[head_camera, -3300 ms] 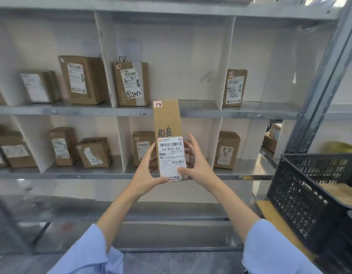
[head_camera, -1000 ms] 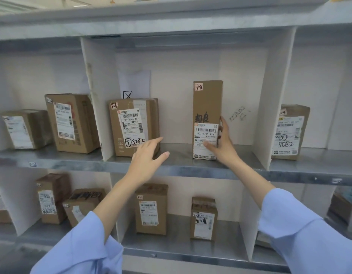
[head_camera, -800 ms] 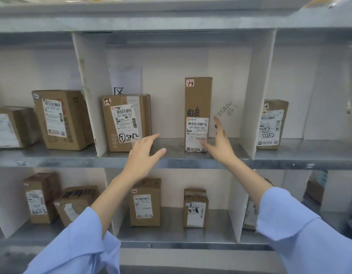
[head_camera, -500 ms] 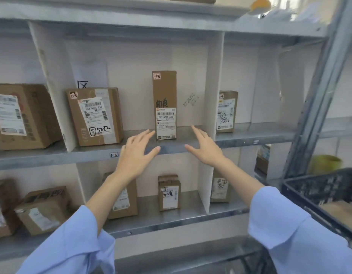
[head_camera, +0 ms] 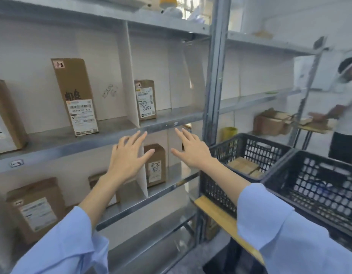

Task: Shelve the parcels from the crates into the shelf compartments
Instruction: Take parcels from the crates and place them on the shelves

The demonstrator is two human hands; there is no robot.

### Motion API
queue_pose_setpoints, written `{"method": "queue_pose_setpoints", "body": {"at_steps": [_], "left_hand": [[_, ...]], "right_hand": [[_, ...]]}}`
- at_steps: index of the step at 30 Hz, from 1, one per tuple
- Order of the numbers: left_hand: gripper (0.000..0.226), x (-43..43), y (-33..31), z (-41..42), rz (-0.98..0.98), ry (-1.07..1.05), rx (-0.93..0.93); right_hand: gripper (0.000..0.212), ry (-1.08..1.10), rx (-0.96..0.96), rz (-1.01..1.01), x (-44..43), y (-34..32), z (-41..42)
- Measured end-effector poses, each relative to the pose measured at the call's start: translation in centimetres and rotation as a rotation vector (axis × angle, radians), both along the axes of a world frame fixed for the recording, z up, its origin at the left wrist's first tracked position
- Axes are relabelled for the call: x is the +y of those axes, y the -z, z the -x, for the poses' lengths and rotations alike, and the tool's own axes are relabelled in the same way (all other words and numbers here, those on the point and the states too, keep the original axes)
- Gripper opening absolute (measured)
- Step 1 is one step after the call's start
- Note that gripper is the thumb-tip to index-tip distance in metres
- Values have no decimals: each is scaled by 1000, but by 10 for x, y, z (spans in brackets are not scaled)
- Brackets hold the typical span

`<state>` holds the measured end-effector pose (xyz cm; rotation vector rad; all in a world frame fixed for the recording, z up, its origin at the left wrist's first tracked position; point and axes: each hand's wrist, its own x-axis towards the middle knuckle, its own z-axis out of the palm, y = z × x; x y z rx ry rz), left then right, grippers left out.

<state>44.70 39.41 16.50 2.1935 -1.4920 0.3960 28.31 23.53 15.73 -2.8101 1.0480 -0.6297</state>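
- We're holding our left hand (head_camera: pixel 127 158) and right hand (head_camera: pixel 192 154) out, fingers spread, gripping nothing.
- Tall parcel (head_camera: pixel 75 93) is standing upright on the grey metal shelf (head_camera: pixel 58 144).
- Black crates (head_camera: pixel 248 137) are sitting on our right.
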Motion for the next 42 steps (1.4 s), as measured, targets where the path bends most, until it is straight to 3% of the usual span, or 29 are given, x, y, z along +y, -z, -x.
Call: {"method": "queue_pose_setpoints", "body": {"at_steps": [8, 18, 29, 42], "left_hand": [[66, -100, 9, 54, -51, 175, 7], [66, -277, 38, 102, -119, 327, 49], [71, -436, 108, 135, -262, 441, 89], [82, -582, 209, 119, -555, 628, 106]], "right_hand": [[77, 214, 33, -93, -67, 20, 78], [80, 369, 55, -223, -216, 63, 141], [88, 475, -55, -427, -338, 140, 189], [113, 746, -334, -667, -416, 235, 161]]}}
